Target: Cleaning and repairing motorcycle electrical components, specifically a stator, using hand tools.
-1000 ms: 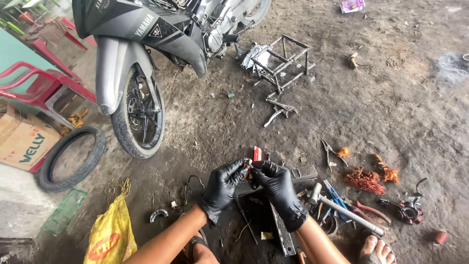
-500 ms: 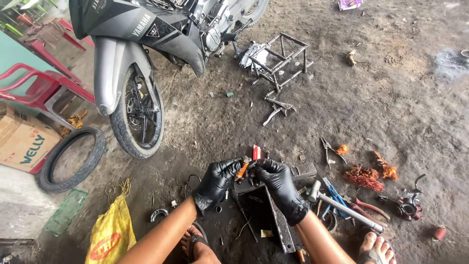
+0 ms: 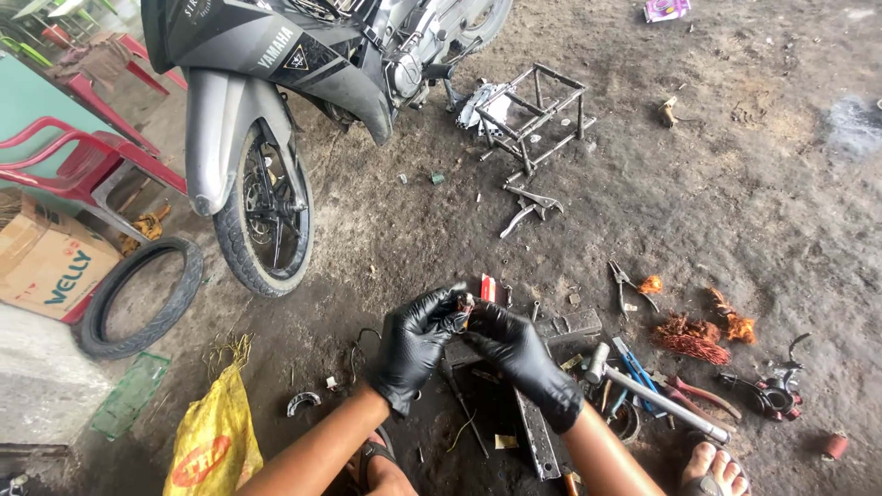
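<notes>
Both gloved hands, left hand (image 3: 415, 347) and right hand (image 3: 519, 354), pinch a small orange part (image 3: 467, 306) just before the hammer (image 3: 654, 391), seemingly prying it; steady fingertip grip needed.

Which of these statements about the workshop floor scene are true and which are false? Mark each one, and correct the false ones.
1. Both hands wear black gloves. True: the left hand and right hand are both in black gloves.
2. The hands meet on a small part held between the fingertips. True: a small reddish-orange part sits where the fingers meet.
3. A loose black rubber tyre hangs on the wall. False: the loose black rubber tyre lies on the ground beside the motorcycle's front wheel.
4. The plastic chair is blue. False: the plastic chair is red.
5. A yellow plastic bag lies on the ground left of the person's left arm. True.
</notes>
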